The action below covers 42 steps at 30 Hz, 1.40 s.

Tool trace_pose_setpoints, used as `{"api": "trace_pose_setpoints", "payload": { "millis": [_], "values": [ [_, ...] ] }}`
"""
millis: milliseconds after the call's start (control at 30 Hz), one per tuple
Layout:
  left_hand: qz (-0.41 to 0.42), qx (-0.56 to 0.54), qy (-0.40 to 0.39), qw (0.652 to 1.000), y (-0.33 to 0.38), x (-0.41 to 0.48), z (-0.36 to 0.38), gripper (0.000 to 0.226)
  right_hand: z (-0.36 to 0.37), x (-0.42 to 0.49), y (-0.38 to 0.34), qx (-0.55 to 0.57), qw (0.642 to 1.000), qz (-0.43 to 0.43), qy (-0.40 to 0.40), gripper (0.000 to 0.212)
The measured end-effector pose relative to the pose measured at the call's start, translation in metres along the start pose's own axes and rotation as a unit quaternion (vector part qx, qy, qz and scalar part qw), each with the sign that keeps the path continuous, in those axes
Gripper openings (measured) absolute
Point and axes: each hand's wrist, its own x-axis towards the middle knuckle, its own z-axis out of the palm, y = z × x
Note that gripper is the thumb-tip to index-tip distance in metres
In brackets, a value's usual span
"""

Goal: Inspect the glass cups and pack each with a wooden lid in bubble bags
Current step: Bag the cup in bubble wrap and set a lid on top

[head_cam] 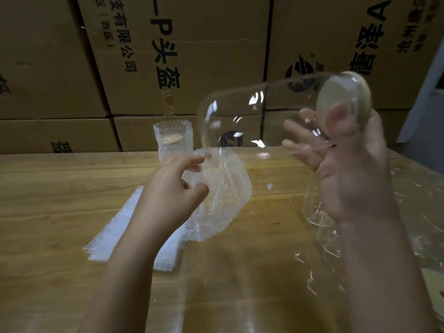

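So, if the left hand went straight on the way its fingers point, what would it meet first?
The bubble bag that the left hand pinches; past it, probably the glass cup in the right hand, though depth is unclear.

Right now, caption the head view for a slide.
Right hand holds glass cup and wooden lid near the bubble bag gripped by left hand.

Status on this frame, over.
Left hand pinches bubble bag edge, bag on table. Right hand holds glass cup aloft, tilted, wooden lid at its right end. Cup not yet bagged. Nothing between cup and bag.
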Motion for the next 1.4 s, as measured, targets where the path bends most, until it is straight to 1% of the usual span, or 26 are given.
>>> {"api": "trace_pose_setpoints", "payload": {
  "millis": [67, 100, 200, 267, 300, 433, 533, 600, 667, 733, 833, 900, 933, 967, 1033, 1133, 1233, 1400],
  "values": [
    [0.021, 0.009, 0.001, 1.0, 0.0, 0.002, 0.003, 0.047, 0.001, -0.001, -0.002, -0.049, 0.996, 0.028, -0.065, 0.068],
    [0.023, 0.002, 0.009, 1.0, -0.001, 0.003, 0.003, 0.05, 0.002, -0.001, -0.002, -0.075, 0.993, 0.031, -0.08, 0.071],
    [-0.012, -0.019, 0.047, 0.999, -0.005, 0.004, 0.001, 0.057, 0.003, -0.003, 0.003, -0.146, 0.986, 0.029, -0.073, 0.06],
    [-0.031, -0.031, 0.062, 0.997, -0.006, 0.003, -0.001, 0.058, 0.002, -0.003, 0.007, -0.196, 0.979, 0.022, -0.058, 0.057],
    [-0.04, -0.04, 0.065, 0.996, -0.007, 0.003, -0.002, 0.055, 0.002, -0.003, 0.008, -0.216, 0.975, 0.017, -0.05, 0.056],
    [-0.071, -0.074, 0.065, 0.993, -0.005, 0.005, -0.005, 0.028, 0.007, -0.006, 0.013, -0.296, 0.955, -0.014, -0.03, 0.055],
    [-0.066, -0.094, 0.054, 0.992, -0.002, 0.004, -0.002, 0.013, 0.012, -0.009, 0.014, -0.344, 0.938, -0.03, -0.038, 0.059],
    [-0.052, -0.118, 0.045, 0.991, 0.002, 0.003, 0.004, 0.008, 0.015, -0.012, 0.01, -0.366, 0.929, -0.047, -0.04, 0.058],
    [-0.041, -0.155, 0.039, 0.986, 0.006, 0.003, 0.009, 0.011, 0.016, -0.015, 0.002, -0.39, 0.916, -0.079, -0.041, 0.056],
    [-0.04, -0.239, 0.022, 0.97, 0.01, 0.002, 0.012, 0.012, 0.016, -0.018, -0.007, -0.419, 0.9, -0.114, -0.043, 0.058],
    [-0.059, -0.364, -0.026, 0.929, 0.014, 0.002, 0.017, 0.01, 0.014, -0.022, -0.018, -0.466, 0.87, -0.152, -0.054, 0.058],
    [-0.088, -0.419, -0.059, 0.902, 0.015, 0.002, 0.022, 0.012, 0.012, -0.023, -0.02, -0.492, 0.854, -0.156, -0.067, 0.058],
    [-0.099, -0.429, -0.072, 0.895, 0.015, 0.003, 0.025, 0.013, 0.012, -0.023, -0.019, -0.507, 0.844, -0.156, -0.075, 0.058],
    [-0.104, -0.424, -0.081, 0.896, 0.013, 0.003, 0.027, 0.014, 0.012, -0.023, -0.017, -0.521, 0.836, -0.15, -0.086, 0.058],
    [-0.103, -0.375, -0.079, 0.918, 0.007, 0.005, 0.03, 0.015, 0.013, -0.02, -0.01, -0.543, 0.825, -0.114, -0.111, 0.055],
    [-0.093, -0.287, -0.044, 0.952, -0.002, 0.008, 0.031, 0.015, 0.014, -0.015, 0.01, -0.58, 0.798, -0.046, -0.153, 0.051],
    [-0.086, -0.244, -0.024, 0.966, -0.008, 0.011, 0.03, 0.015, 0.015, -0.012, 0.03, -0.609, 0.767, -0.007, -0.2, 0.049],
    [-0.076, -0.192, -0.006, 0.978, -0.014, 0.013, 0.032, 0.015, 0.015, -0.01, 0.052, -0.617, 0.748, 0.017, -0.246, 0.05]
  ]
}}
